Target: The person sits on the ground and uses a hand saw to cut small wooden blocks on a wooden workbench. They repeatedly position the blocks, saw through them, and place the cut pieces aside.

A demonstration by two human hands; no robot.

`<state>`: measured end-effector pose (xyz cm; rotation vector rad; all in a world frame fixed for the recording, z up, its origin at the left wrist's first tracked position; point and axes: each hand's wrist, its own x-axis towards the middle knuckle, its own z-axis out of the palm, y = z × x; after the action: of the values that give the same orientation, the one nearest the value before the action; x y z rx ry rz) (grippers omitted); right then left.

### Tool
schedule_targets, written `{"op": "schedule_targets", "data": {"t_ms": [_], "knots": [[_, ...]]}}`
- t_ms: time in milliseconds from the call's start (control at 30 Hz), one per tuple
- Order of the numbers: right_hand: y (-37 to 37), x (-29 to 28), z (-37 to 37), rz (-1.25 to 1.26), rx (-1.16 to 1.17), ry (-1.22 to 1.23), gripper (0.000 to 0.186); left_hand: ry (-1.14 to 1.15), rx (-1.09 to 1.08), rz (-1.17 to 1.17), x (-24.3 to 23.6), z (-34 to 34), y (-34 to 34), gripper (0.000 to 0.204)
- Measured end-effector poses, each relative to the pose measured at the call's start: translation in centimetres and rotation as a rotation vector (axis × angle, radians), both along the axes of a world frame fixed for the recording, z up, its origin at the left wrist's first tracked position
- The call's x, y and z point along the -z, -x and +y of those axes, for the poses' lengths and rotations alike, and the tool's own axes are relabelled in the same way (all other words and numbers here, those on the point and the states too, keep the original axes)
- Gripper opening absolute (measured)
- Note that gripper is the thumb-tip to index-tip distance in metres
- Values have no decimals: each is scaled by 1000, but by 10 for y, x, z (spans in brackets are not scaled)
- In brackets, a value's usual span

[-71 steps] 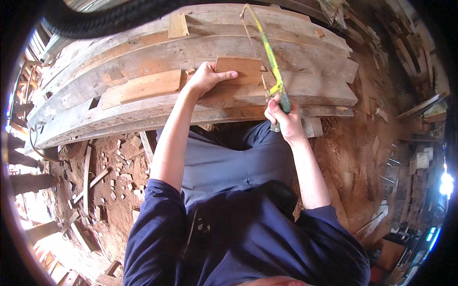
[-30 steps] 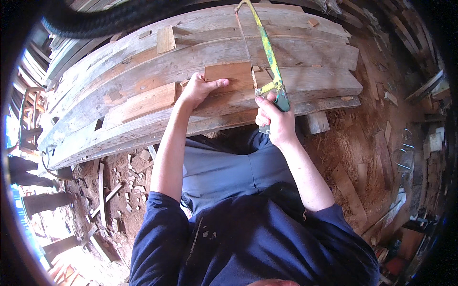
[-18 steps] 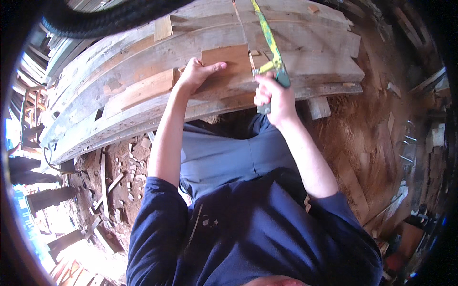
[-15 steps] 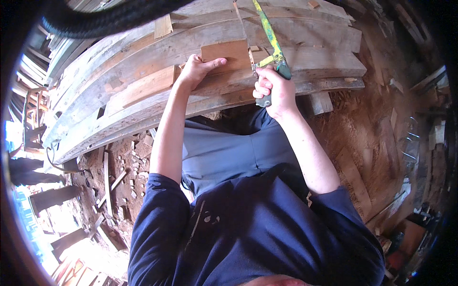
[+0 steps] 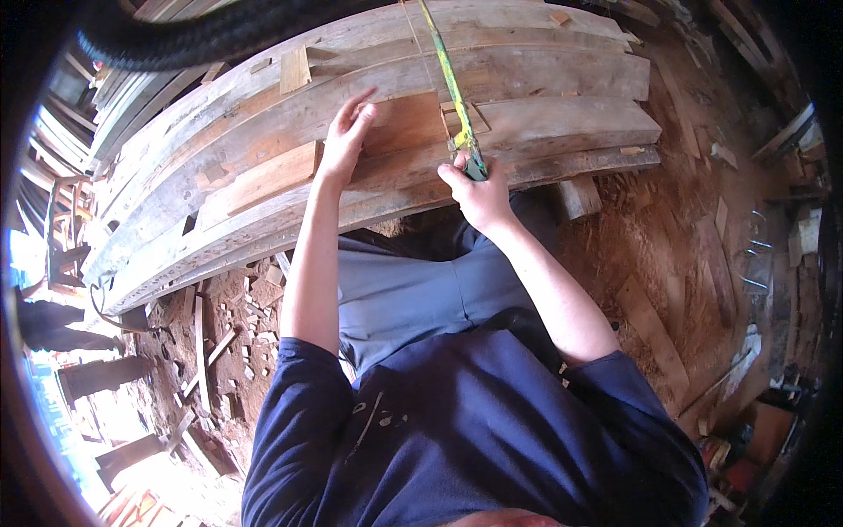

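Note:
My left hand [image 5: 347, 136] is open, fingers stretched upward, at the left end of a short reddish board [image 5: 411, 119]; whether it touches the board is unclear. My right hand [image 5: 474, 193] is closed on the dark green handle of a yellow-and-green bow saw [image 5: 448, 75]. The saw points away from me, its thin blade crossing the board's right end beside a small loose piece [image 5: 477, 116]. The board lies on a stack of weathered planks [image 5: 580, 123]. Another pale board [image 5: 263, 180] lies left of my left hand.
My legs [image 5: 413, 281] are below the plank stack. Scattered offcuts [image 5: 259, 334] and strips litter the dirt floor at left; larger scraps [image 5: 654, 334] lie at right. More timber [image 5: 132, 105] is piled at far left. A dark thick hose [image 5: 193, 35] crosses the top of the picture.
My left hand has released its grip on the board, fingers lifting and straightening. My right hand and the saw have shifted a little leftward, and the saw stands more upright in the picture.

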<state>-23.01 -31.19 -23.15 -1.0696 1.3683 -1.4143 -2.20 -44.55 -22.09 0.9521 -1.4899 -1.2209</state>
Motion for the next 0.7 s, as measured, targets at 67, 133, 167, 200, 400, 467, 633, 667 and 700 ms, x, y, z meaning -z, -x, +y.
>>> {"op": "schedule_targets", "data": {"t_ms": [67, 133, 167, 200, 400, 467, 633, 667, 700], "knots": [[1, 5, 0, -5, -4, 13, 29, 73, -139, -3, -16, 6, -1, 63], [0, 8, -1, 27, 31, 34, 28, 136, -372, -56, -43, 20, -1, 62], [-1, 10, -2, 46, 56, 38, 28, 292, -408, -121, -64, 26, -8, 68], [-1, 10, -2, 8, 25, 42, 28, 274, -535, -75, -83, 40, -12, 67], [0, 2, -3, -69, -54, 68, 36, 1225, -363, 195, -199, 140, -60, 62], [0, -1, -4, -60, -63, 32, 36, 1416, -218, 125, -217, 166, -63, 60], [1, -2, -4, -10, -53, 45, 35, 1543, -77, 79, -231, 188, -55, 56], [2, -2, -4, 41, -47, 0, 26, 1555, -73, 76, -231, 190, -54, 55], [2, -2, -4, 24, -68, 5, 26, 1561, -67, 74, -231, 191, -54, 54]]}}
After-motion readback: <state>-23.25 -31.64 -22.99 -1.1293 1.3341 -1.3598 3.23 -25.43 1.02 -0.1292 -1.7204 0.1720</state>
